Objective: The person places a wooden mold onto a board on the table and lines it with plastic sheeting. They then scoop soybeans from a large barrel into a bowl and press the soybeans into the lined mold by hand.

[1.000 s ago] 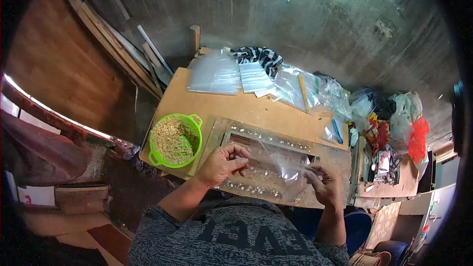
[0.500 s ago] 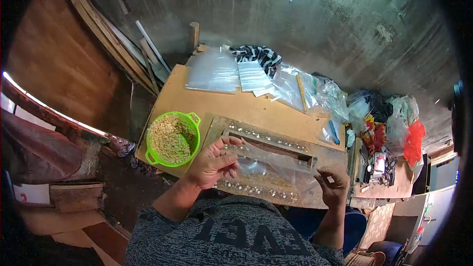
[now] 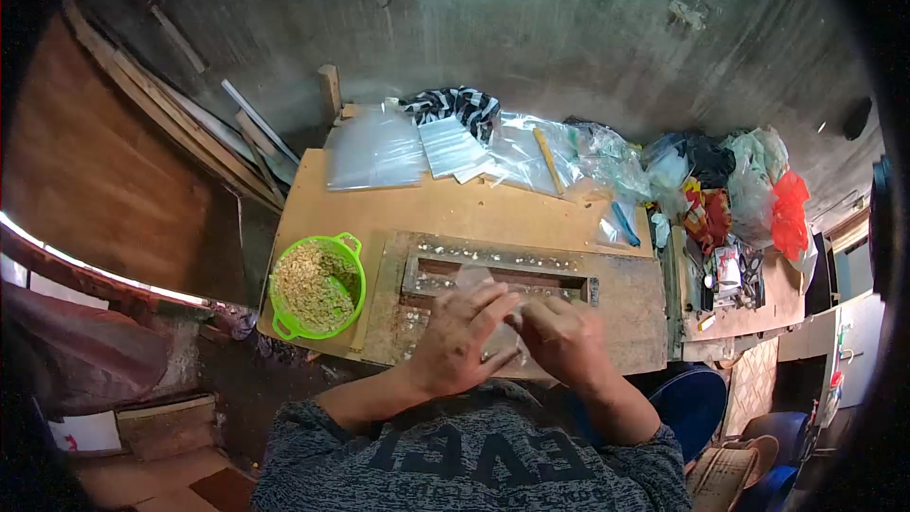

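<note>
Both hands are close together over a wooden frame (image 3: 578,286) set on a worn board (image 3: 630,308). My left hand (image 3: 457,337) has its fingers bent around a clear plastic bag (image 3: 472,275), a bit of which shows above the fingers. Beside it, touching or nearly so, my right hand (image 3: 559,337) is closed with its fingertips pinched; what it holds is hidden. White crumbs lie on the board. To the left stands a green basket (image 3: 353,245) of chopped, pale yellow pieces (image 3: 308,289), with a green scoop in it.
Stacked clear bags (image 3: 374,152), a striped black-and-white bag (image 3: 460,106), a yellow stick (image 3: 548,161) and a blue tool (image 3: 624,224) lie along the table's back. At the right are a red bag (image 3: 789,216) and a tray of tools (image 3: 735,275). Planks lean at the left.
Both hands have come together, the right one moving left and the left one moving right. The plastic stretched between them is now bunched and mostly covered. The camera view has shifted slightly.
</note>
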Tool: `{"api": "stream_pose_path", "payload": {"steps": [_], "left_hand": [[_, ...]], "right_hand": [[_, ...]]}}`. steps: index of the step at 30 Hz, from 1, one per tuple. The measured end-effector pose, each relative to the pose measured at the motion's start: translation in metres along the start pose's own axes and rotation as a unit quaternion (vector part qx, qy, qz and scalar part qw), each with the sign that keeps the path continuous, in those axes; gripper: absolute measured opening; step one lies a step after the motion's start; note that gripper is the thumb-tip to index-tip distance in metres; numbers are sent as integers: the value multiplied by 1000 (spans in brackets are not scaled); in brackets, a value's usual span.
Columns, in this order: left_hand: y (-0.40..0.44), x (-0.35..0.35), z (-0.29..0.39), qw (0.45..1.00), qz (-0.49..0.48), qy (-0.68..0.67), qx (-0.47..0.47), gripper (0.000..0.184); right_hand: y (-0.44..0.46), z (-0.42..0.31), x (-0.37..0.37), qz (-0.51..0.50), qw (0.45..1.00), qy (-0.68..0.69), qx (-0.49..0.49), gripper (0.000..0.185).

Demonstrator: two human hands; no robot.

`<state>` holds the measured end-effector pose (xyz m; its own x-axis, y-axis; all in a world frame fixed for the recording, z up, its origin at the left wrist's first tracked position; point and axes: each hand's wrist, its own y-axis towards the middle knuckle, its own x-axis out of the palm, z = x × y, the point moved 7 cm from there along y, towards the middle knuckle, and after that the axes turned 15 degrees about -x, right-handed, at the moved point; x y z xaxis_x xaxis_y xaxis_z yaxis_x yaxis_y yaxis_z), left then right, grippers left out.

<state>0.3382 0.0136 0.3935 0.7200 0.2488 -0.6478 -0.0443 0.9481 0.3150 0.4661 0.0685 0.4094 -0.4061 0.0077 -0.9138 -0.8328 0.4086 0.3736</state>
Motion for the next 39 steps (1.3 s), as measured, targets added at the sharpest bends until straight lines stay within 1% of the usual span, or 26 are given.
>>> {"api": "stream_pose_path", "payload": {"steps": [1,3,4,5,7,8,9,11,13,15,16,17,19,20,21,23,24,26,27,28,30,31,33,35,36,39], "left_hand": [[0,6,-7,1000,-3,2,3,56],[2,11,-15,999,25,20,14,48],[5,4,-17,999,47,-8,-1,37],[6,3,-21,999,42,-7,1,37],[7,0,-39,999,38,26,-24,31],[9,-2,-43,997,60,48,-18,27],[11,-5,-46,997,57,50,-15,27],[17,-11,-55,995,44,83,-41,27],[24,-17,-59,995,44,88,-33,24],[34,-22,-63,992,54,110,-37,21],[40,-27,-64,990,70,119,-30,20],[47,-30,-63,990,69,120,-28,20],[58,-42,-59,980,120,161,-7,19],[61,-48,-58,973,151,175,-1,21],[61,-51,-54,973,150,176,-1,21],[55,-70,-38,959,232,164,23,27],[50,-69,-40,959,231,165,21,27],[33,-64,-41,951,241,190,30,32],[25,-56,-49,951,241,190,30,32],[17,-39,-64,960,206,190,23,33],[2,-7,-92,972,146,183,-5,39],[-7,4,-102,972,146,183,-6,39],[-22,31,-130,983,89,146,-63,43],[-37,50,-148,984,76,145,-75,45],[-41,56,-153,983,71,143,-88,45],[-54,70,-166,983,48,142,-106,45]], "right_hand": [[1,-1,0,3,1000,0,3,14],[2,-6,-4,45,998,36,-38,14],[1,-5,-7,24,998,43,-27,17],[-2,-3,-10,26,998,44,-22,17],[-8,6,-16,49,993,108,-10,21],[-12,11,-18,36,993,110,2,24],[-15,16,-22,40,993,110,5,24],[-23,33,-28,19,994,95,55,25],[-29,50,-34,7,991,109,79,25],[-39,71,-26,-51,989,93,99,25],[-42,83,-23,-64,984,107,127,20],[-44,93,-22,-61,984,107,128,20],[-38,105,-35,-10,996,-6,92,14],[-36,106,-46,29,995,-52,77,9],[-34,102,-50,30,995,-51,77,9],[-41,92,-79,224,965,-113,78,14],[-49,90,-79,254,958,-108,75,20],[-66,89,-64,231,963,-123,69,23],[-73,88,-53,209,966,-141,62,25],[-80,92,-38,184,972,-119,86,29],[-101,97,-6,179,972,-111,103,30],[-111,102,11,176,972,-105,118,31],[-130,106,45,153,973,-105,138,32],[-150,111,78,116,973,-98,175,31],[-155,110,87,78,973,-97,194,29],[-169,99,100,63,976,-80,192,25]]}}
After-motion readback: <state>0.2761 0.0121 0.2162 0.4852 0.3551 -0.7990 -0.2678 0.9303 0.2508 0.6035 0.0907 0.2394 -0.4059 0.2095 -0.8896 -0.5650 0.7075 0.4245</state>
